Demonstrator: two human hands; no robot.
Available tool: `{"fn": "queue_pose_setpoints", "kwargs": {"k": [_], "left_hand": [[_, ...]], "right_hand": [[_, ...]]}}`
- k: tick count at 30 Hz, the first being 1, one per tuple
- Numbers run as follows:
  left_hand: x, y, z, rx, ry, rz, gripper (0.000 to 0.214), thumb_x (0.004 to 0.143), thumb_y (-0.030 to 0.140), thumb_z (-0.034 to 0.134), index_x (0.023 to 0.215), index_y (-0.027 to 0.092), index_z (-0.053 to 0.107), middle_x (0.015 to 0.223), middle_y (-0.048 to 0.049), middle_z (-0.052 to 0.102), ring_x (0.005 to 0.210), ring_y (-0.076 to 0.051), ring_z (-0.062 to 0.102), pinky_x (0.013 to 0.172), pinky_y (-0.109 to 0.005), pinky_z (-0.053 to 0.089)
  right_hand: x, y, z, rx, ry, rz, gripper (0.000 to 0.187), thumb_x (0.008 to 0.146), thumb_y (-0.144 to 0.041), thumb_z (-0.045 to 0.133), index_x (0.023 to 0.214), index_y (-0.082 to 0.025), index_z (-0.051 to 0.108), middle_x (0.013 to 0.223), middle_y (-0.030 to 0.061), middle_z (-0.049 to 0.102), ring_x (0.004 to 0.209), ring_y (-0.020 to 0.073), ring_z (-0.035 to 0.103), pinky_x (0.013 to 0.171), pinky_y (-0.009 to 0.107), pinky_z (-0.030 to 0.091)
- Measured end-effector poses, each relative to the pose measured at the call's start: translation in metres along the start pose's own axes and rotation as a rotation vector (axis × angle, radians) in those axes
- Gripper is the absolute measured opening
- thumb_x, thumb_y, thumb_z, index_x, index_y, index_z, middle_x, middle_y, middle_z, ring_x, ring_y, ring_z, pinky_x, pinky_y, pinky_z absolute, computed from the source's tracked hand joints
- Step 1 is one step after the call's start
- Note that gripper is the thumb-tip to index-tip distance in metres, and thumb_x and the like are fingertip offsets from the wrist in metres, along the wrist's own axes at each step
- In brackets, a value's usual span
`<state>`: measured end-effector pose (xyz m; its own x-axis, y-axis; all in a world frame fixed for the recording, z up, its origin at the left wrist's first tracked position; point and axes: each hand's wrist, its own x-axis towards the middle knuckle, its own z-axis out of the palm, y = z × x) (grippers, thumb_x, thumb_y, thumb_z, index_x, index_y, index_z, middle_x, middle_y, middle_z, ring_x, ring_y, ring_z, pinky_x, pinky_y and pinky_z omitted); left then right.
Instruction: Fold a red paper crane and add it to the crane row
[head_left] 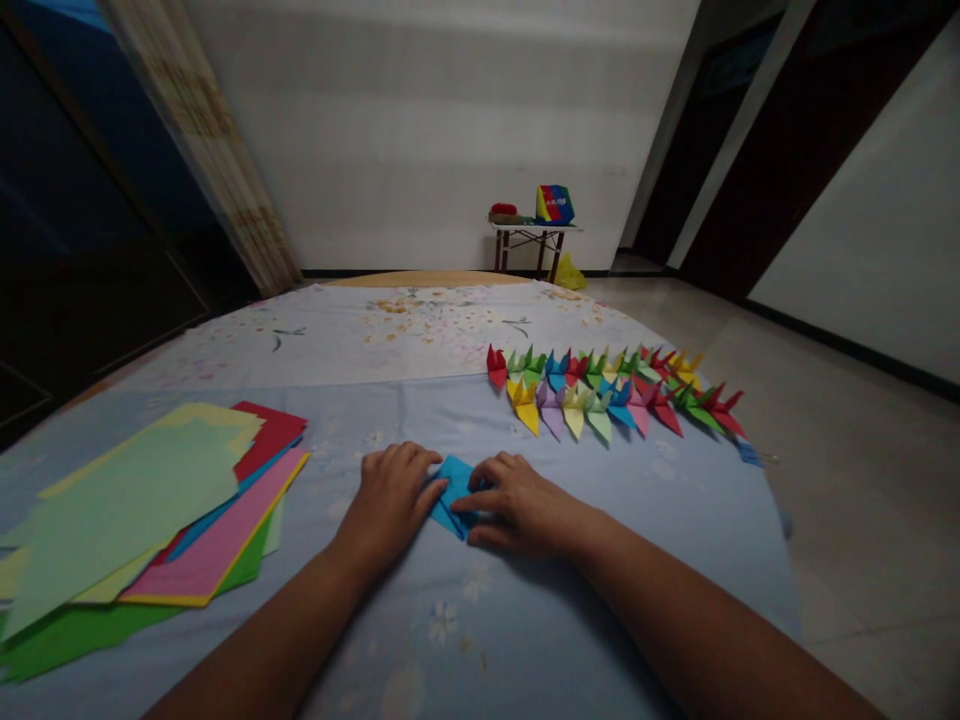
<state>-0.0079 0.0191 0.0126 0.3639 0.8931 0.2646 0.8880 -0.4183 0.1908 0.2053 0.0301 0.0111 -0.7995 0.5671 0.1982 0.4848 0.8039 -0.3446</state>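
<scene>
A small piece of blue folded paper (456,482) lies on the blue flowered cloth between my two hands, with crease lines and a pointed lower end showing. My left hand (394,495) rests at its left side, thumb and fingertips holding that edge against the cloth. From the right, my right hand (521,503) grips the paper with bent fingers, the index finger lying across its lower part. The fingers hide part of the paper's right edge. Beyond my right hand, two rows of folded paper cranes (574,400) stand in many colours.
A loose stack of coloured paper sheets (150,490) lies to the left. The tablecloth (442,640) covers a round table. By the far wall, a small side table (532,228) bears a colourful box (555,204) and a red item (503,209), with a yellow bag (571,273) below.
</scene>
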Motion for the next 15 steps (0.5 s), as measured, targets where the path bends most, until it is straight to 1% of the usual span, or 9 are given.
{"fn": "queue_pose_setpoints", "kwargs": {"k": [3,5,8,11,13,15], "left_hand": [[-0.010,0.010,-0.011,0.072,-0.075,0.126,0.020,0.088,0.027,0.043,0.098,0.022,0.060,0.097,-0.0049,0.062,0.095,-0.022,0.053,0.086,-0.041,0.031],[-0.017,0.015,-0.014,0.086,-0.107,0.173,0.022,0.089,0.026,0.041,0.101,0.023,0.060,0.103,-0.0044,0.063,0.098,-0.021,0.053,0.090,-0.042,0.029],[-0.027,0.014,-0.011,0.112,-0.123,0.183,0.027,0.089,0.027,0.041,0.111,0.024,0.057,0.116,-0.0050,0.061,0.108,-0.022,0.051,0.093,-0.044,0.026],[-0.032,0.007,-0.003,0.122,-0.118,0.199,0.032,0.090,0.032,0.041,0.118,0.025,0.053,0.123,-0.0050,0.058,0.116,-0.023,0.046,0.096,-0.045,0.023],[-0.034,0.003,0.000,0.117,-0.123,0.216,0.035,0.090,0.035,0.039,0.122,0.026,0.050,0.127,-0.0052,0.056,0.119,-0.023,0.044,0.098,-0.045,0.022],[-0.035,-0.001,0.001,0.106,-0.143,0.224,0.038,0.091,0.037,0.037,0.126,0.027,0.047,0.130,-0.0053,0.053,0.121,-0.023,0.043,0.100,-0.045,0.020]], "right_hand": [[0.000,0.001,0.001,0.001,0.004,0.001,0.040,0.081,-0.043,0.057,0.119,-0.033,0.055,0.108,0.0086,0.051,0.096,0.0214,0.043,0.083,0.037,0.033],[0.000,0.001,0.002,-0.001,0.001,0.001,0.040,0.081,-0.043,0.057,0.119,-0.033,0.055,0.108,0.0089,0.051,0.096,0.0216,0.043,0.083,0.038,0.033],[0.000,0.002,0.002,-0.002,-0.004,-0.004,0.041,0.081,-0.042,0.057,0.120,-0.032,0.055,0.109,0.0091,0.051,0.097,0.0219,0.043,0.083,0.038,0.033],[-0.001,0.001,0.000,0.008,-0.001,-0.014,0.042,0.080,-0.041,0.057,0.121,-0.031,0.054,0.109,0.0091,0.051,0.097,0.0219,0.043,0.084,0.038,0.033],[-0.001,0.000,-0.002,0.025,0.005,-0.011,0.042,0.081,-0.037,0.057,0.121,-0.028,0.053,0.108,0.0090,0.052,0.096,0.0214,0.044,0.084,0.038,0.034],[-0.002,0.000,-0.004,0.046,0.013,0.007,0.043,0.081,-0.030,0.056,0.123,-0.024,0.052,0.106,0.0092,0.054,0.095,0.0210,0.044,0.084,0.037,0.035]]}}
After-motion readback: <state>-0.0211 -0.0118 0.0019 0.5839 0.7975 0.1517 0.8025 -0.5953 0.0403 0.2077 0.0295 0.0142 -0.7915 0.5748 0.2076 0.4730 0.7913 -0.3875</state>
